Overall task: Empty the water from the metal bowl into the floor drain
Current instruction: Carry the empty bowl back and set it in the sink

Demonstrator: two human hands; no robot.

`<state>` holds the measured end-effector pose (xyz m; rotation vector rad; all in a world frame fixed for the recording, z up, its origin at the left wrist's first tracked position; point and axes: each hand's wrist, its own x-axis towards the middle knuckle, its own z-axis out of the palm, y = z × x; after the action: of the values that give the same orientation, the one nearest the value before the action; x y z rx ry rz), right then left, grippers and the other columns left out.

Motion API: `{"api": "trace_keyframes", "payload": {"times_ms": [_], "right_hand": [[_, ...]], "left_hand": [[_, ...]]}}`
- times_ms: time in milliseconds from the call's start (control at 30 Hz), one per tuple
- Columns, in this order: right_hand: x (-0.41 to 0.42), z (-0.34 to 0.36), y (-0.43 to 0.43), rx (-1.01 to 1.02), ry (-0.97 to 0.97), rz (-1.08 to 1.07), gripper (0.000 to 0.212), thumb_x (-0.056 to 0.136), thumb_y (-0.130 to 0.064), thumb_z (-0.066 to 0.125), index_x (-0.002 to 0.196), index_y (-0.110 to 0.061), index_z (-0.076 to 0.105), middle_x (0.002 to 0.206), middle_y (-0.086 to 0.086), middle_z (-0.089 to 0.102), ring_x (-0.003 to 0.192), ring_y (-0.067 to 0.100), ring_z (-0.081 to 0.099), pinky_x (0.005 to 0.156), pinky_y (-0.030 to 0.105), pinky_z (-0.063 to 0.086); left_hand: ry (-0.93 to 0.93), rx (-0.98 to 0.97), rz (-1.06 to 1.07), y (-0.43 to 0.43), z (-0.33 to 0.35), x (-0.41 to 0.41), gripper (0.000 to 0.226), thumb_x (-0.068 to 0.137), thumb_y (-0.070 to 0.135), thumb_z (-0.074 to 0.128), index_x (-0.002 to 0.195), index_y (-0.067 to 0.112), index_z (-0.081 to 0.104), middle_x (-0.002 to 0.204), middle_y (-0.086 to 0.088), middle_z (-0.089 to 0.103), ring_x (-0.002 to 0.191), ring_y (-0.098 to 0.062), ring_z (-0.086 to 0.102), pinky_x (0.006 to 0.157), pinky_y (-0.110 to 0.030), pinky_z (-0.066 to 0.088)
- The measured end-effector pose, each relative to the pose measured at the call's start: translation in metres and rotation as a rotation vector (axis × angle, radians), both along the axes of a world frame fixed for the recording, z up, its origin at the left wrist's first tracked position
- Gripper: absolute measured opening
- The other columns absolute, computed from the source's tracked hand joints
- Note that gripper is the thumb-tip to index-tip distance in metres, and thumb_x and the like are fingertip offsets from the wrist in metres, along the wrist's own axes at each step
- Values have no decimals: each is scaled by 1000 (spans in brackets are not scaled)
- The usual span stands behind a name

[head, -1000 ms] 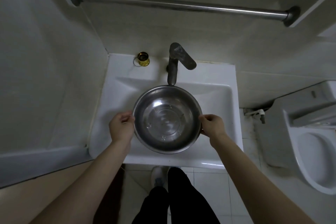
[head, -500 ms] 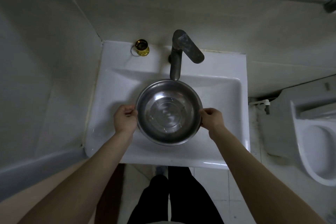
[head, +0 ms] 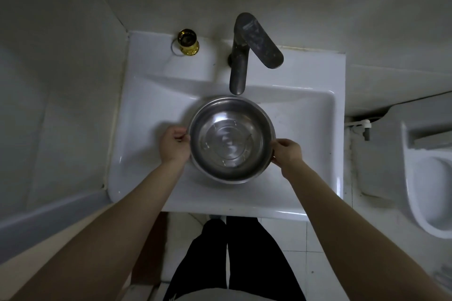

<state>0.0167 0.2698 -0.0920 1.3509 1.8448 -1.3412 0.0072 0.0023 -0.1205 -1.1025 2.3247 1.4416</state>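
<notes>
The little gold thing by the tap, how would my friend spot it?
Find the white sink in the corner of the grey walls. On its back ledge, left of the dark faucet, stands a little gold cup. It is the only shiny yellow thing there; the metal bowl over the basin is silver and far bigger.

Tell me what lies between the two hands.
The bowl, over the sink; the left hand and right hand grip its rim on opposite sides, in the head view.
</notes>
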Motion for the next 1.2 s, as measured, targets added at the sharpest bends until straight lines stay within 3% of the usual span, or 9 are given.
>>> {"api": "trace_keyframes", "payload": {"times_ms": [167,433,700,800,967,1200], "right_hand": [[-3,-8,5,-9,-6,-6,3,97,-13,65,96,-15,67,93,8,71,88,29,72,83,40,62],[-10,-19,5,-26,-17,7,7,98,-15,65,92,-17,66,94,7,71,85,27,71,80,37,61],[-14,-32,0,-57,-23,-3,7,97,-12,65,91,-16,66,94,10,70,96,34,72,88,43,62],[-15,-35,-1,-59,-18,4,5,99,-13,63,103,-13,67,98,9,69,96,32,71,90,43,62],[-15,-37,1,-73,-15,1,6,99,-12,63,104,-13,66,96,8,67,95,30,70,87,39,62],[-15,-42,2,-40,-4,38,14,100,-15,62,112,-11,68,103,9,69,94,28,69,92,44,62]], "left_hand": [[-18,-29,-5,3,-11,-2,17,86,-5,64,101,3,69,102,-18,72,89,-23,63,88,-33,51],[-29,-68,-26,1,-19,-4,18,85,-3,64,101,2,70,102,-17,73,94,-30,68,90,-38,54],[-46,-86,-1,-4,-23,-7,22,84,-4,64,103,4,70,103,-13,73,95,-25,68,87,-31,52],[-50,-95,-1,-5,-24,-5,24,83,-5,63,103,5,71,104,-12,73,95,-24,67,87,-29,51],[-39,-94,10,-3,-24,-5,25,81,-6,62,101,5,71,102,-14,74,97,-29,69,92,-38,55],[-48,-72,26,-2,-21,-7,27,82,-8,62,105,4,70,102,-11,72,92,-22,65,87,-28,50]]}}
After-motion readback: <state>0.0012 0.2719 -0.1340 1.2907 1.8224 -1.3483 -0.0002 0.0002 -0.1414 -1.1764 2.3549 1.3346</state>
